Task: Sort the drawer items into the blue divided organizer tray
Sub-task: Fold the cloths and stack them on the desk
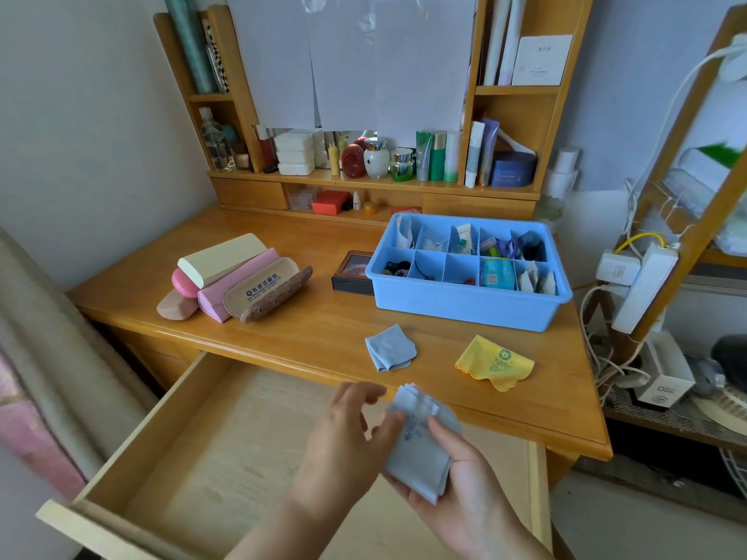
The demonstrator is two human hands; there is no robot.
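Head view: my right hand (465, 474) cradles a folded pale-blue lens cloth (420, 442) over the open wooden drawer (194, 446) while my left hand (347, 434) pinches its edge, squaring it to fit the blue divided organizer tray (465, 305) on the desk.

cosmetic bottles (404, 161) on shelf, power strip (642, 289), papers (351, 58)

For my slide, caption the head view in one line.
Both hands fold a pale blue cloth over the open drawer, beside the blue organizer tray.
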